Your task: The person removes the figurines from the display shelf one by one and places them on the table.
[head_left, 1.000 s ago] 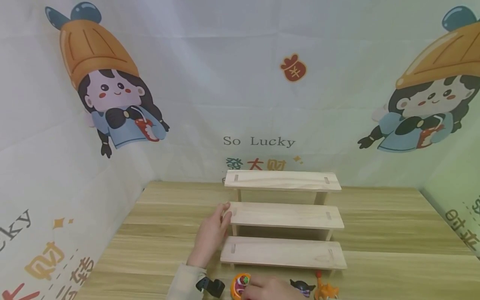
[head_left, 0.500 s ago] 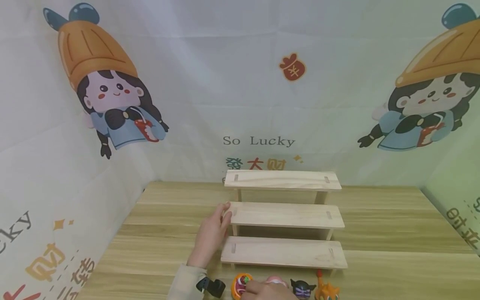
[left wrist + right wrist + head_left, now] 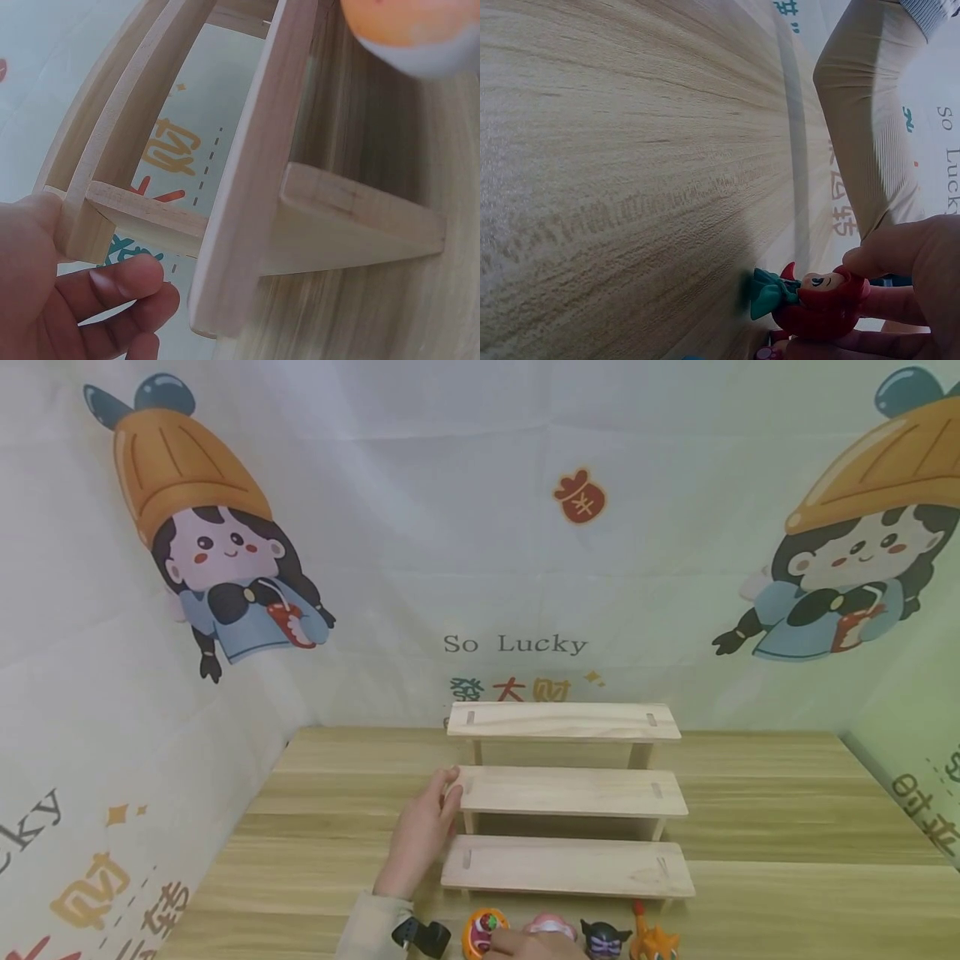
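In the head view my left hand (image 3: 420, 835) grips the left end of the middle board of a three-step wooden display stand (image 3: 573, 791). In the left wrist view, its other fingers (image 3: 127, 277) hang curled below the board's end. Low in the head view is my right hand (image 3: 536, 946), partly cut off by the frame. The right wrist view shows it pinching a small red-haired figurine (image 3: 821, 322) with a teal lower part by the head, close over the table. Nearest to it are an orange round toy (image 3: 480, 928) and a pink-topped figurine (image 3: 553, 922).
A black-eared figurine (image 3: 603, 937) and an orange figurine with a red-tipped tail (image 3: 654, 942) stand in the same row before the stand. Wood-grain table (image 3: 787, 810) extends either side. A printed white cloth (image 3: 420, 527) encloses the back and sides.
My right hand has drawn slightly down toward the frame's bottom edge, uncovering the pink-topped figurine and more of the black-eared one. My left hand keeps its place on the stand.
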Demonstrator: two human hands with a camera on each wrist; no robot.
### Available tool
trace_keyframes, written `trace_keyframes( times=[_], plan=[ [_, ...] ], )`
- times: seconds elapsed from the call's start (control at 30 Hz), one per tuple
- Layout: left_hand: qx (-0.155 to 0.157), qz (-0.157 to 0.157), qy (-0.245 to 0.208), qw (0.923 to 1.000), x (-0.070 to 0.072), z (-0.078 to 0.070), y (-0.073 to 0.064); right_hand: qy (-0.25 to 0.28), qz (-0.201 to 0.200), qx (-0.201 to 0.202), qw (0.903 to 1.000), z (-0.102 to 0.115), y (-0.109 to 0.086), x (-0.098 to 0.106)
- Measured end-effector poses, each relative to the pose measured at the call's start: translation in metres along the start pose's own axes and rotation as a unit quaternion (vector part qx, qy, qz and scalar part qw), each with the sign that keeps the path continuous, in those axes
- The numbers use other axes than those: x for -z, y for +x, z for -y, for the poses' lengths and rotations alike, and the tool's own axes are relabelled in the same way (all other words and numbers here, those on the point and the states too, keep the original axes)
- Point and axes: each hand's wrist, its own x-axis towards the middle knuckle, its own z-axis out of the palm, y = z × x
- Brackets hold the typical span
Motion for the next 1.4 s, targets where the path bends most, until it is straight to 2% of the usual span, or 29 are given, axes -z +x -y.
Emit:
trace_keyframes(
  times=[0.1,0.27,0.37,0.47,0.6,0.8,1.0,1.23,1.4],
  plan=[
    [0.002,0.002,-0.003,1.0,0.0,0.001,0.0,-0.01,-0.015,0.004,0.9998,-0.001,-0.001,-0.002],
    [0.003,0.001,-0.005,1.0,0.0,0.001,0.0,0.038,-0.009,-0.022,0.999,-0.001,-0.002,-0.004],
    [0.002,0.001,-0.005,1.0,0.0,0.0,0.0,0.095,-0.001,-0.078,0.9925,0.001,-0.003,-0.005],
    [0.002,0.001,-0.005,1.0,0.001,-0.001,0.0,0.144,-0.008,-0.14,0.9797,0.004,-0.004,-0.007],
    [0.004,0.003,-0.006,1.0,0.001,-0.002,-0.001,0.173,-0.026,-0.195,0.9651,0.008,-0.006,-0.011],
    [0.009,0.005,-0.003,0.9999,0.001,-0.002,-0.001,0.172,-0.044,-0.201,0.9634,0.01,-0.007,-0.012],
    [0.008,0.004,0.0,1.0,0.0,-0.001,-0.001,0.172,-0.028,-0.221,0.9597,0.012,-0.007,-0.01],
    [0.002,-0.001,0.002,1.0,0.0,0.0,0.0,0.152,-0.057,-0.205,0.9653,0.013,-0.008,-0.011],
    [0.002,0.002,0.0,1.0,0.0,0.0,0.0,0.165,-0.06,-0.198,0.9642,0.012,-0.01,-0.012]
  ],
)
